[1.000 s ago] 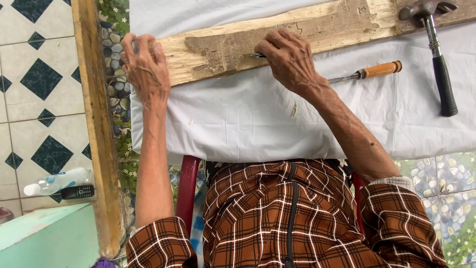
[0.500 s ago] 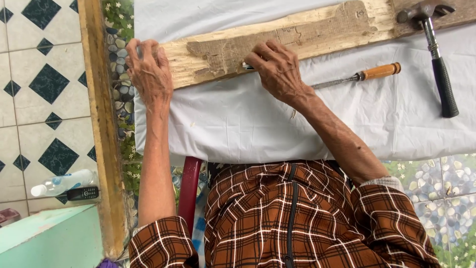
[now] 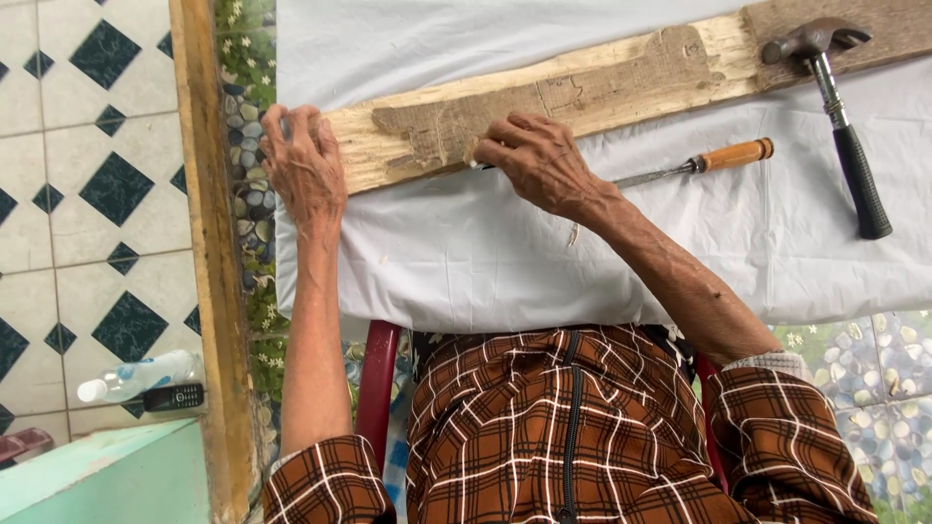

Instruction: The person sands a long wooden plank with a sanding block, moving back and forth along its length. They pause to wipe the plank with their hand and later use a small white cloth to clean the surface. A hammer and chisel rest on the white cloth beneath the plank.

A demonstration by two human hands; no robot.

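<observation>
A rough wooden plank (image 3: 621,82) with a carved, darker outline lies slanted across a white cloth (image 3: 505,262). My left hand (image 3: 303,165) grips the plank's near left end, fingers curled over its edge. My right hand (image 3: 539,160) rests on the plank's lower edge near the carved patch, fingers pinched on a small thin tool whose dark tip barely shows at the fingertips. A chisel with a wooden handle (image 3: 723,157) lies on the cloth just right of that wrist. A hammer with a black grip (image 3: 843,126) has its head resting on the plank's right part.
A tall wooden post (image 3: 209,291) stands at the cloth's left edge, with patterned floor tiles beyond it. A plastic bottle (image 3: 136,376) and a small black device (image 3: 175,396) lie on the floor by a teal surface (image 3: 97,475). A red chair frame (image 3: 379,388) shows below.
My right hand has slid a little to the left along the plank's lower edge. My left hand stays clamped on the plank's end.
</observation>
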